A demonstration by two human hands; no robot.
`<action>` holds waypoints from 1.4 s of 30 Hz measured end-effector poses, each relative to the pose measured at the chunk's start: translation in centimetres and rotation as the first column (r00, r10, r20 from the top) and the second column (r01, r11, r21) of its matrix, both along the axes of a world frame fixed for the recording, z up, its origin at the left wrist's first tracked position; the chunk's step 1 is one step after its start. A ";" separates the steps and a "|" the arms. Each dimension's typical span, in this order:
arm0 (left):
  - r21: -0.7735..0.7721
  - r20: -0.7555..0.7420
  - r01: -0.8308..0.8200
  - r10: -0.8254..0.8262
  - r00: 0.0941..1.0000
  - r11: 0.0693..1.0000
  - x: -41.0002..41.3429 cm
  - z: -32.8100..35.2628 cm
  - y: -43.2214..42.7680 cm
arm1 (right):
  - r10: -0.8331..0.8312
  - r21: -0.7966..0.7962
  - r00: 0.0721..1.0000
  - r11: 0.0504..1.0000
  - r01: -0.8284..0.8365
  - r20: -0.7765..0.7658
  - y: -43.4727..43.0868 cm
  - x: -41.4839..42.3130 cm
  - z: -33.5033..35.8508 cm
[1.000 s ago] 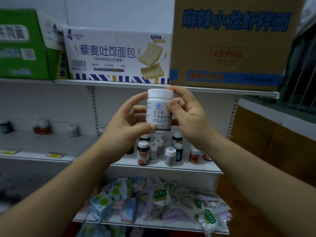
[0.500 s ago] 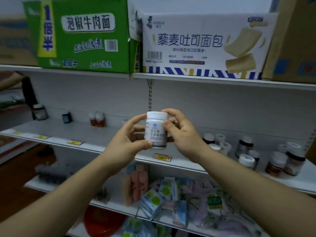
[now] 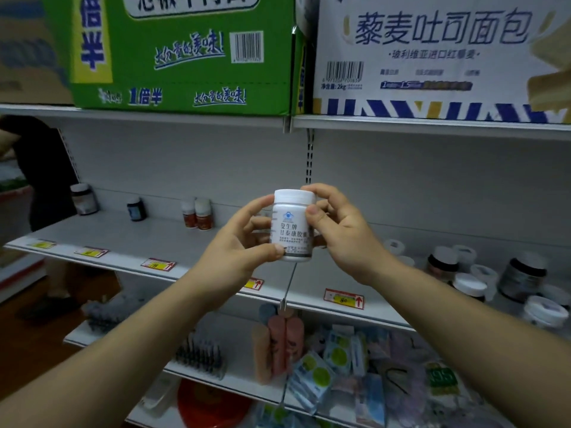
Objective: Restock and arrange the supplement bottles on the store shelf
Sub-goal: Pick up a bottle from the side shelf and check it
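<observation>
I hold the bottle (image 3: 292, 225) upright at the centre of the frame, in front of the shelf (image 3: 148, 242) and not resting on it. My left hand (image 3: 241, 247) grips it low, with the thumb across the bottom of the label and the fingers curled behind. My right hand (image 3: 338, 231) pinches it near the cap, thumb on the front and fingers round the back.

It looks like small, rigid plastic with a smooth label, so I judge it light, stiff and a little slick. It does not look fragile. The body just below the cap seems the surest place to hold, and one hand should be enough to set it down.

Two jars (image 3: 197, 213) stand at the back of the shelf, left of centre. A cluster (image 3: 522, 276) of other containers stands at the right edge.
</observation>
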State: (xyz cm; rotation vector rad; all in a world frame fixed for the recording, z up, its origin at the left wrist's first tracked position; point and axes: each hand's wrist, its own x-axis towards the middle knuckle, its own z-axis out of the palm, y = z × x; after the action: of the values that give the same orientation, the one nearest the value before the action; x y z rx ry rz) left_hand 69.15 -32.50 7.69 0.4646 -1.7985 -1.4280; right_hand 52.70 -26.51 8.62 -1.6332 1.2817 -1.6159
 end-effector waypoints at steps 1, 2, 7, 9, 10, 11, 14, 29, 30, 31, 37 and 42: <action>-0.002 0.014 -0.012 0.012 1.000 1.000 -0.5 -0.3 -1.1 | 0.004 -0.002 1.000 1.000 -0.004 0.000 -1.1 -0.6 -0.4; 0.002 0.030 -0.033 0.033 0.999 0.999 -1.1 -0.6 -2.1 | 0.002 0.001 1.000 1.000 -0.002 -0.004 -2.3 -1.2 -0.9; 0.059 0.211 -0.108 0.093 0.973 0.992 -2.9 -3.6 -8.5 | -0.036 0.129 0.992 0.990 0.052 -0.121 -9.5 -3.4 -5.8; 0.041 0.328 -0.136 0.115 0.938 0.990 -3.1 -5.4 -10.9 | -0.057 0.189 0.984 0.978 0.089 -0.166 -11.9 -3.6 -8.2; 0.036 0.381 -0.163 0.137 0.914 0.986 -3.2 -6.2 -12.0 | -0.071 0.219 0.979 0.969 0.114 -0.192 -12.9 -3.6 -9.3; 0.034 0.430 -0.191 0.158 0.889 0.981 -3.2 -7.1 -13.1 | -0.085 0.248 0.972 0.959 0.140 -0.220 -13.8 -3.6 -10.2; 0.068 0.509 -0.196 0.134 0.850 0.978 -3.7 -8.9 -16.0 | -0.123 0.339 0.961 0.918 0.205 -0.250 -16.4 -3.7 -12.0; 0.204 0.574 0.059 -0.168 0.802 0.977 -6.1 -13.9 -28.2 | -0.430 0.379 0.847 0.761 0.526 -0.313 -26.7 -3.1 -18.2; 0.218 0.565 0.083 -0.195 0.802 0.972 -6.3 -14.2 -28.7 | -0.443 0.382 0.839 0.750 0.540 -0.317 -27.0 -3.0 -18.4; 0.229 0.559 0.098 -0.213 0.801 0.969 -6.4 -14.4 -29.0 | -0.454 0.385 0.831 0.739 0.552 -0.321 -27.4 -3.0 -18.5; 0.248 0.527 0.050 -0.178 0.831 0.968 -8.7 -15.7 -31.2 | -0.461 0.395 0.812 0.713 0.579 -0.357 -30.5 -4.5 -18.7; 0.282 0.538 0.003 -0.160 0.827 0.959 -10.6 -16.1 -32.9 | -0.442 0.407 0.814 0.710 0.575 -0.378 -33.0 -6.6 -18.6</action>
State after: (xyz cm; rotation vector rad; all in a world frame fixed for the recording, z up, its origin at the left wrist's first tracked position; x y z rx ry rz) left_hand 58.60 -65.43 -8.39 1.0514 -2.0940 -1.7333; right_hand 46.12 -59.51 -9.99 -1.2235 2.2404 -1.1840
